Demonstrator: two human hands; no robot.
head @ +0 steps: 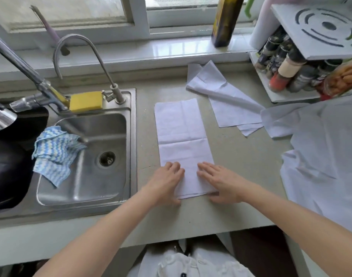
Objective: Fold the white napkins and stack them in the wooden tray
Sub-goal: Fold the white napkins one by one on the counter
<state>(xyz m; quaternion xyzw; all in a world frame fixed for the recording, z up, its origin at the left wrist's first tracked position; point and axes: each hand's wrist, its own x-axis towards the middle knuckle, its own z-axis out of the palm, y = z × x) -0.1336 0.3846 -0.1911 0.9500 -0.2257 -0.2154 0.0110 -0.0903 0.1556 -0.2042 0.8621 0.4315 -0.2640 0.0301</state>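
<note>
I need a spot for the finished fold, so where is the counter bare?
Bare counter lies right of the long napkin, up to the white cloth pile. A narrow strip runs between the sink and that napkin. Behind, loose napkins and the spice rack crowd it.

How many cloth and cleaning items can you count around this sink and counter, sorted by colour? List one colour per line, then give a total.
White: 3, the long napkin under both hands, the loose napkin behind it, and a big white cloth at the right edge
Blue-and-white: 1, the dishcloth on the sink rim
Yellow: 1, the sponge
Total: 5
</note>
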